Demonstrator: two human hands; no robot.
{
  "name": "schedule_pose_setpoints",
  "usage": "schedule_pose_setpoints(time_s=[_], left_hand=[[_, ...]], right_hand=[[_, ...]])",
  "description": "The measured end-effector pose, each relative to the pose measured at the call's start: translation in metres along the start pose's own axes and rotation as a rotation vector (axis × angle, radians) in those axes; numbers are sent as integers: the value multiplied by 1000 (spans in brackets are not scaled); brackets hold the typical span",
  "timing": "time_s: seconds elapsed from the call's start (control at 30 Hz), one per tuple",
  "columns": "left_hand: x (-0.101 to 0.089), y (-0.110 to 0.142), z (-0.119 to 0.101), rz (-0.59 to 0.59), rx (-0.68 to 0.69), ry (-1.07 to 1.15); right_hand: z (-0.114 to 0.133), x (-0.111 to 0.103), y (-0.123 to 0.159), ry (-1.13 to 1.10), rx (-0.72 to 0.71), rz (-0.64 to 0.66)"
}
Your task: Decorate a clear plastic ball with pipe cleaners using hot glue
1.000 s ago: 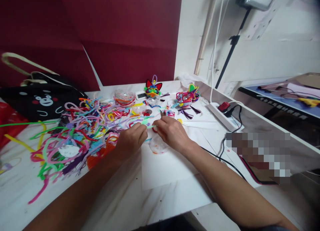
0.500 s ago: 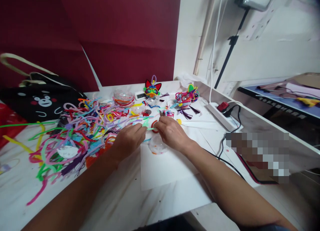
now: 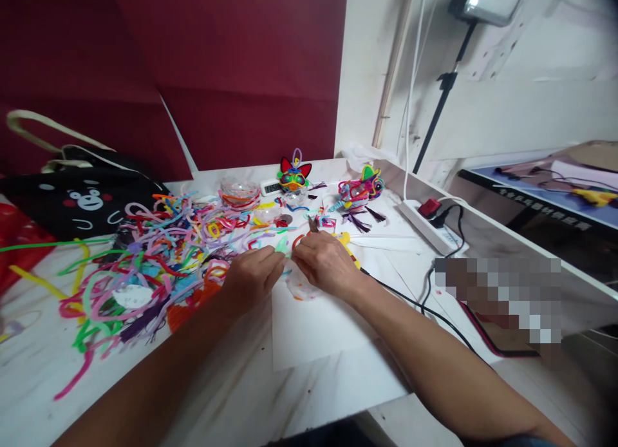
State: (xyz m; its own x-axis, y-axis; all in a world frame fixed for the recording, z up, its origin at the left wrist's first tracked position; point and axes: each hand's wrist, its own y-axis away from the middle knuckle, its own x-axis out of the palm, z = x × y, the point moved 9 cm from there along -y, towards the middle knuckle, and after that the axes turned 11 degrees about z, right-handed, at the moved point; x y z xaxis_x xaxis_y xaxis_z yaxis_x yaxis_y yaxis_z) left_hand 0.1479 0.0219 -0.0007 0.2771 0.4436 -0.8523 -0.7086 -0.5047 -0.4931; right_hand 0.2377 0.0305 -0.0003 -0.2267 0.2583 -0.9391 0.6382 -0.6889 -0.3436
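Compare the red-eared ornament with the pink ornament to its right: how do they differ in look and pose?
The red-eared ornament faces roughly forward, while the pink ornament is turned sideways. The red-eared ornament has a purple loop on top; the pink ornament has a green-and-yellow piece there. Both are multicoloured.

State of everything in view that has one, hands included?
Left hand: fingers closed, at a light green piece
Right hand: fingers bunched, contents hidden
Power strip: red plug and black plug in
Pipe cleaners: tangled heap
Eared figure: upright
White sheet: flat
Black bag: slumped
Lamp: lit or not, can't tell
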Motion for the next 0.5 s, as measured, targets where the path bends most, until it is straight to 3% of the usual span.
schedule_pose_setpoints(time_s=[0.3, 0.5], left_hand=[[-5, -2, 9, -94, -166, 264], [-8, -1, 15, -84, -225, 353]], right_hand=[[7, -14, 5, 23, 9, -155], [-15, -8, 6, -312, 93, -141]])
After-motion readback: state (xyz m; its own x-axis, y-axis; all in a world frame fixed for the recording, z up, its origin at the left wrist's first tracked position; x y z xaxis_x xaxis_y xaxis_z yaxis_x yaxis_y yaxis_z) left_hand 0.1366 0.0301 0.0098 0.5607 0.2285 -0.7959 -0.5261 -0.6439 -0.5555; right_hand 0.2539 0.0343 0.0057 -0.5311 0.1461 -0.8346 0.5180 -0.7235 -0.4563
